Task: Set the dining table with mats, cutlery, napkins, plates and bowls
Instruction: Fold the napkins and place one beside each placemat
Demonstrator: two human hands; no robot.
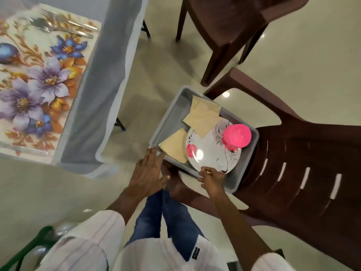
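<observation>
Head view looks down on a dining table [109,79] at the far left, draped in a grey cloth. 2 brown plastic chairs stand to the right of it: 1 far chair [224,26] and 1 near chair [302,163] whose slatted back lies to the right. A floral mat [39,75] with purple, blue and orange flowers covers the table's right end.

A grey tub [172,114] sits on the near chair's seat, well apart from the table. Inside it a white plate [211,153] with pink flowers and thin black line work fills the near right part and leans up on the near wall. 2 beige napkins share the tub: the far napkin [203,116] lies with 1 corner over the plate's far edge, and the left napkin [174,145] lies tucked under the plate's left edge.

The left hand [148,173] has its fingers straight and spread, their tips resting on the tub's near left corner, holding nothing. The right hand [212,178] reaches over the tub's near wall and pinches the plate's near rim with curled fingers. The plate thus lies just beyond the right hand and to the right of the left hand.

A pink bowl [236,135] stands upside down on the plate's far right side.

On the mat's far edge lie a fork [66,19] and a spoon [45,25] side by side; a knife [25,150] lies along its near edge.
</observation>
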